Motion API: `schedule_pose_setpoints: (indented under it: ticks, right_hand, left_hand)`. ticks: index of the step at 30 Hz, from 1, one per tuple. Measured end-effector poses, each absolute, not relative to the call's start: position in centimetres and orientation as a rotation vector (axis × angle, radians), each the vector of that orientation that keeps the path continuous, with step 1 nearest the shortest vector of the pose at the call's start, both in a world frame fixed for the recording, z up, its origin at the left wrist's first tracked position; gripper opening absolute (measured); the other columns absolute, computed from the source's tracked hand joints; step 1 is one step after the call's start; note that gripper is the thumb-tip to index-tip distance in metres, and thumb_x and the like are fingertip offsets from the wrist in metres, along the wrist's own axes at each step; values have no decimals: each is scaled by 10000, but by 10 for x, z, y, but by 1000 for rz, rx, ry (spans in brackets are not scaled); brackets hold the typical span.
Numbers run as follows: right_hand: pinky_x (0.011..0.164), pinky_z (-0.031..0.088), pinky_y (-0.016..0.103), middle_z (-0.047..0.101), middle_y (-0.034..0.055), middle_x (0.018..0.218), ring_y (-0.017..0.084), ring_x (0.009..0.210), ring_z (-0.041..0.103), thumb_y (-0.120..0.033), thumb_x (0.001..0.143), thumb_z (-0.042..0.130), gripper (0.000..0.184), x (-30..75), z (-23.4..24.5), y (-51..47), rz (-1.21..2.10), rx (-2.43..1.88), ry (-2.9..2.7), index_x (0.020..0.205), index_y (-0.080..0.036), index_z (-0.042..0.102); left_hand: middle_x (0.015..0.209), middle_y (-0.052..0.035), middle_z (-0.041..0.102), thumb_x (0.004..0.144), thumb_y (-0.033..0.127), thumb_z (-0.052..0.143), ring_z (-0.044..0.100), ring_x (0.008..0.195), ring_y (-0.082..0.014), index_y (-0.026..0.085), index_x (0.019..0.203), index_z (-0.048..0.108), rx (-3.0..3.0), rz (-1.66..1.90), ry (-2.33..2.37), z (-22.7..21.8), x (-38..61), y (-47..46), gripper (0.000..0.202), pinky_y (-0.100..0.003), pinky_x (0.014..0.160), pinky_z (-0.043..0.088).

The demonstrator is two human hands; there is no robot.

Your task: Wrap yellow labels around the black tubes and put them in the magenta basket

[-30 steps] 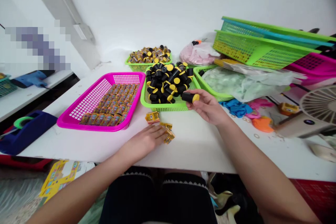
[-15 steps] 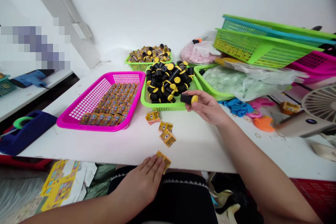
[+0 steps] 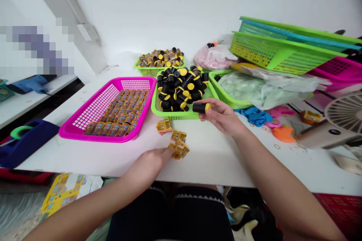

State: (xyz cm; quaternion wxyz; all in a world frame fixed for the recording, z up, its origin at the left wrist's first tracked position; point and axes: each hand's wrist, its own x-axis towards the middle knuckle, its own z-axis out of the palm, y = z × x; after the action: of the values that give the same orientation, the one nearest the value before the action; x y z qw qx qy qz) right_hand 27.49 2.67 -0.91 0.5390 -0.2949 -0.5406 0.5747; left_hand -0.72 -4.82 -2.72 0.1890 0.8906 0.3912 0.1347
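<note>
My right hand (image 3: 223, 116) holds a small black canister with a yellow cap (image 3: 200, 107) between thumb and fingers, lying sideways in front of the green basket (image 3: 183, 114). That basket is heaped with similar black canisters (image 3: 183, 86). My left hand (image 3: 154, 160) reaches over the table with its fingertips closed at a yellow printed label (image 3: 177, 153), which overlaps other loose labels (image 3: 180, 136); the thumb is mostly hidden. Just beyond lies a small stack of labels (image 3: 164, 126). To the left, a magenta basket (image 3: 104, 138) holds rows of label-wrapped canisters (image 3: 124, 111).
Another green basket (image 3: 151, 71) of wrapped pieces stands at the back. On the right are plastic bags (image 3: 249, 86), stacked baskets (image 3: 283, 51), blue gloves (image 3: 257, 116) and a fan (image 3: 336, 120). A tape dispenser (image 3: 31, 141) sits at the left edge; a blue heat gun (image 3: 31, 83) lies beyond.
My left hand has moved away from the table's front edge, bringing a label up to the loose ones. My right hand still holds the canister, shifted slightly left.
</note>
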Motion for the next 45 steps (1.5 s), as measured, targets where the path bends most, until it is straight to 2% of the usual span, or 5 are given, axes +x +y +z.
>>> schedule_pose_setpoints:
  ticks: [8, 12, 17, 22, 45]
  right_hand:
    - [692, 582, 254, 733, 18, 998, 110, 717, 688, -340, 786, 793, 296, 265, -8, 21, 1445, -683, -1215, 1057, -244, 725]
    - [608, 554, 236, 696, -16, 715, 110, 632, 654, -323, 722, 846, 352, 265, -4, 20, 1373, -756, -1204, 1044, -238, 734]
    - [581, 552, 275, 713, -1, 769, 116, 591, 637, -418, 711, 841, 362, 258, -1, 18, 1280, -806, -1154, 1012, -244, 741]
    - [581, 553, 327, 708, 16, 774, 147, 599, 629, -497, 778, 766, 373, 249, -6, 9, 1224, -867, -1317, 1044, -239, 727]
    - [497, 451, 273, 673, 7, 661, 120, 512, 570, -484, 839, 712, 333, 266, -10, 14, 1281, -960, -1521, 1024, -208, 743]
  left_hand:
    - [857, -38, 762, 816, 204, 713, 702, 725, -142, 174, 831, 770, 2191, 1002, 946, 10, 27, 13, 67, -214, 652, 559]
    - [807, -6, 765, 910, 347, 622, 688, 654, -129, 190, 1141, 727, 2111, 986, 1020, -2, 37, 31, 298, -223, 636, 559]
    - [938, -4, 785, 928, 238, 557, 731, 767, -140, 205, 1575, 186, 2250, 866, 996, -23, 30, 34, 746, -243, 753, 563]
    - [824, -29, 781, 908, 178, 538, 731, 661, -160, 126, 1570, -115, 2217, 774, 947, -29, 30, 33, 931, -249, 674, 560]
    - [1049, -77, 779, 912, 79, 518, 749, 819, -134, 225, 1509, -301, 1916, 756, 527, -30, 24, 36, 1024, -230, 727, 557]
